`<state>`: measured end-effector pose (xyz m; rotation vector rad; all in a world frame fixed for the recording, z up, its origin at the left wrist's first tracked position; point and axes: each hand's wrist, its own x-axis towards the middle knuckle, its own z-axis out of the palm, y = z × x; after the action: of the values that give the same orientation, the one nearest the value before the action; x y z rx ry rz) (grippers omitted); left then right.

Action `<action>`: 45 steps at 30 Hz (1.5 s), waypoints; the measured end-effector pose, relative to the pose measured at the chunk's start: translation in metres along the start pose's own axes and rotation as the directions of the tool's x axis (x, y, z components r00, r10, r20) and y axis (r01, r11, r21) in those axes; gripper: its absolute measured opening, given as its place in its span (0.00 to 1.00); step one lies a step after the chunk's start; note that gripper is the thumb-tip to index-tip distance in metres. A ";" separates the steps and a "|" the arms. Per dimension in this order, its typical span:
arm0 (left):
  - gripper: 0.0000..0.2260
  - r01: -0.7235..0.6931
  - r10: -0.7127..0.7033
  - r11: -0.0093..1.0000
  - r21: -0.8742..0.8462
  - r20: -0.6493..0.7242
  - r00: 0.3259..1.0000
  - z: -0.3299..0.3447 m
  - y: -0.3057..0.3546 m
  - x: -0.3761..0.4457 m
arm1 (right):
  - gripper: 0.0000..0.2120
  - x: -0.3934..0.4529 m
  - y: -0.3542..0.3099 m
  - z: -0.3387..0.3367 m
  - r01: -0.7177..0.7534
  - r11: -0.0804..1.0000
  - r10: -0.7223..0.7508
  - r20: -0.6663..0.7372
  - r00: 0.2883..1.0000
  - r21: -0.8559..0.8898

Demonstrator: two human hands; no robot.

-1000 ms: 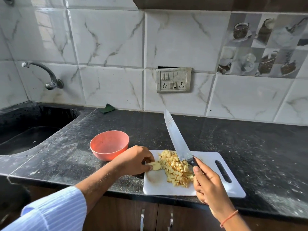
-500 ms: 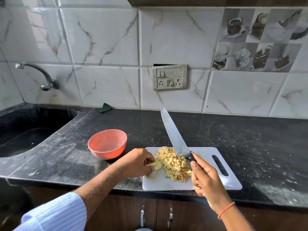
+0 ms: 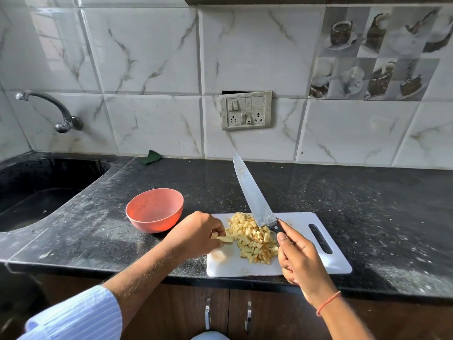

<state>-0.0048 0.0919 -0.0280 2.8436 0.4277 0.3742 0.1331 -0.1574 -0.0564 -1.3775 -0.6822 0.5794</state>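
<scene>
Black stone counter [image 3: 367, 217] has a sink [image 3: 36, 192] set into its far left, then an orange bowl [image 3: 155, 209] just left of the white board [image 3: 245, 268]. The left hand [image 3: 196, 233] sits at the board's left end, its curled fingers pinching a pale slice [image 3: 224, 238] at the left edge of the pile [image 3: 255, 239] of cubes. The right hand [image 3: 301, 261] grips the knife [image 3: 250, 192] by its black handle, with the blade raised over the pile and the tip pointing away toward the wall.
</scene>
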 end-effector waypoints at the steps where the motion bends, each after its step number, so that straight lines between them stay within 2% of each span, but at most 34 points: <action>1: 0.07 0.007 -0.007 1.000 -0.015 0.008 1.000 0.000 0.000 -0.002 | 0.22 0.000 0.000 0.000 0.001 1.000 -0.002 0.002 1.000 0.005; 5: 0.06 0.020 -0.017 0.996 -0.085 0.028 0.999 -0.001 -0.001 -0.006 | 0.23 0.000 -0.001 0.000 0.009 1.000 -0.009 0.008 1.000 0.006; 8: 0.05 -0.001 0.004 0.997 -0.072 0.037 0.999 -0.001 0.000 -0.008 | 0.23 0.000 0.001 0.000 0.009 1.000 -0.009 0.008 1.000 0.003; 13: 0.07 0.007 -0.005 0.998 -0.056 0.032 0.999 0.008 -0.003 -0.007 | 0.22 0.000 0.001 0.000 0.012 1.000 -0.012 0.009 1.000 -0.002; 19: 0.14 0.064 -0.063 0.988 -0.138 0.015 0.998 0.012 -0.004 -0.007 | 0.22 0.002 0.005 -0.003 0.011 1.000 -0.011 0.006 1.000 -0.003; 23: 0.11 0.064 -0.058 0.993 -0.103 0.057 0.997 0.012 -0.003 -0.001 | 0.23 0.003 0.005 -0.003 0.013 1.000 -0.013 0.013 1.000 -0.003; 29: 0.15 -0.043 0.037 0.998 0.044 0.125 0.992 0.014 -0.003 0.002 | 0.23 0.002 0.004 -0.003 0.010 1.000 -0.010 0.006 1.000 0.000; 33: 0.10 -0.075 0.076 0.997 -0.014 0.092 0.993 0.019 -0.007 -0.002 | 0.25 0.002 0.003 -0.003 0.001 0.999 -0.002 0.015 1.000 0.037; 37: 0.08 -0.097 0.103 0.993 -0.074 0.073 0.992 0.021 -0.011 -0.006 | 0.32 0.001 0.002 -0.003 0.000 0.999 -0.002 0.032 0.999 0.050; 42: 0.08 -0.103 0.110 0.986 -0.131 0.043 0.993 0.028 -0.013 -0.006 | 0.29 0.001 0.002 -0.002 0.002 0.999 -0.004 0.022 1.000 0.053; 45: 0.12 -0.080 0.076 0.989 -0.126 -0.034 0.997 0.031 -0.014 -0.007 | 0.24 0.000 0.002 -0.003 -0.001 0.999 0.001 0.011 1.000 0.037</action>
<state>-0.0058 0.0970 -0.0622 2.7393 0.2876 0.4417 0.1353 -0.1587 -0.0586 -1.3416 -0.6761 0.5979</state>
